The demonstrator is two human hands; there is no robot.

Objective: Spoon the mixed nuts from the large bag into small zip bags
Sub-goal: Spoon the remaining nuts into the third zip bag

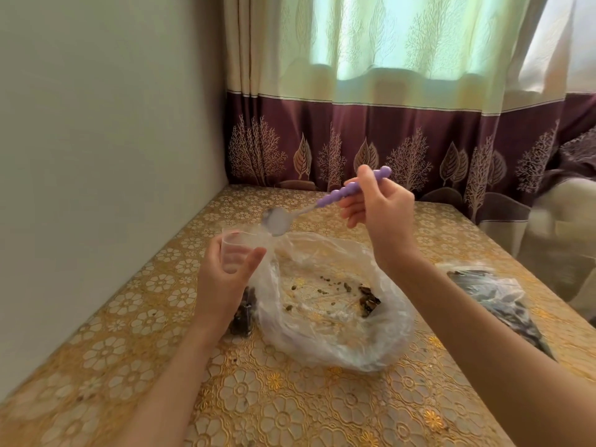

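Spoon point(280, 221) bowl was motion-blurred, contents unreadable; small zip bag point(243, 312) mostly hid behind left hand point(222, 272).

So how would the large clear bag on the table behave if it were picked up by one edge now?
The large clear bag would probably flop and sag: its film lies crumpled and slack. It looks light, holding only scattered nut bits. Those would likely slide toward the lowest corner when tilted.
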